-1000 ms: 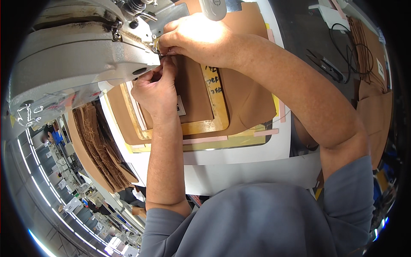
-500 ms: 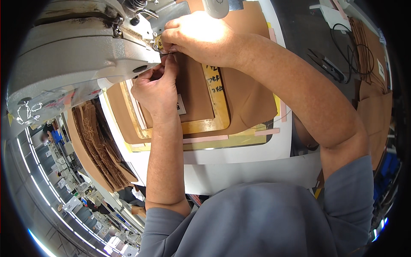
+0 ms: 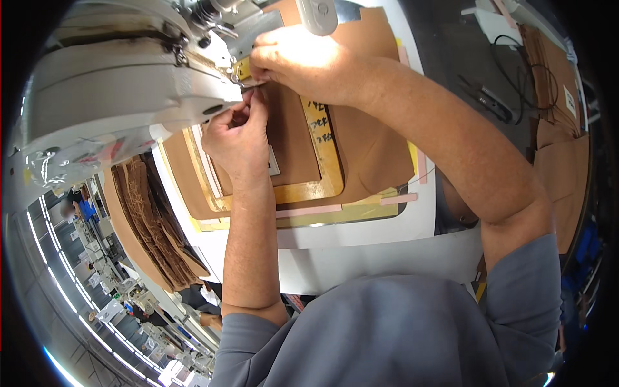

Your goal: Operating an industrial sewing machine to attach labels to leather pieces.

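Both my hands work close together at the needle end of a pale sewing machine (image 3: 129, 84). My left hand (image 3: 240, 138) is closed in a pinch, thumb and finger pointing up. Just above it, my right hand (image 3: 303, 61) is also pinched, its back brightly lit. A thin dark sliver shows between the fingertips, too small to name. Beneath them lies a brown panel (image 3: 371, 138) that looks like leather or cloth. On it rests a yellow frame (image 3: 330, 164) with handwritten marks. Inside the frame, a white label (image 3: 274, 162) is partly hidden by my left wrist.
A white lamp (image 3: 318, 14) hangs above my right hand. Stacked brown pieces (image 3: 138, 219) stand at the left, with more brown pieces (image 3: 561, 174) at the far right. Dark snips (image 3: 487, 98) and a black cable (image 3: 551, 90) lie on the right. A white board (image 3: 361, 235) borders the panel.
The whole view has shifted slightly. My fingertips have parted a little from each other near the needle, both hands still pinched.
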Available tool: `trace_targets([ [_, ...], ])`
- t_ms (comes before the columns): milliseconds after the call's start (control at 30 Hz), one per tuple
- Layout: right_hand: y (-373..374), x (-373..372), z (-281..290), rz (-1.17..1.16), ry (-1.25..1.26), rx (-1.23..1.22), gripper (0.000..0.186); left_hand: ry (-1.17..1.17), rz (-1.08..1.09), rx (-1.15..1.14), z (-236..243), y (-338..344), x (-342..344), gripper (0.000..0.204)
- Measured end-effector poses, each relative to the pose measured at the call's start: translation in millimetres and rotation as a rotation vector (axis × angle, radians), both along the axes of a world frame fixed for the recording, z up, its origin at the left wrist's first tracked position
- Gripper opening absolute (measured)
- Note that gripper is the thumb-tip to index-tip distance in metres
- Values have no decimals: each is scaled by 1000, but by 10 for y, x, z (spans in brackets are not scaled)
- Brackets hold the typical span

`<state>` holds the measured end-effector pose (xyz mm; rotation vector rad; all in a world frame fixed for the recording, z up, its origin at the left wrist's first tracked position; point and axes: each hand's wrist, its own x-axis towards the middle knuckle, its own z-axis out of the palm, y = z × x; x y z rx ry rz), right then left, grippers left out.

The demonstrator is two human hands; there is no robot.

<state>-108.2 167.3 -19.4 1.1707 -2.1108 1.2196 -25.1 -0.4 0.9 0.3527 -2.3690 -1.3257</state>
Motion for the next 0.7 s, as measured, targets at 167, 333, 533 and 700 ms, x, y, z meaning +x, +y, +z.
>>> trace_targets([
  [167,88,142,48,-157,182,-53,11,106,-43,-400,-86,-130,22,16],
  [333,741,703,442,-313,-241,260,24,139,-92,-378,-10,-82,213,13],
  [533,1789,1482,453,-658,-195,291,26,141,-289,-143,203,62,482,9],
  [700,1883,1671,415,-661,-118,353,23,6,-314,-21,283,164,668,8],
])
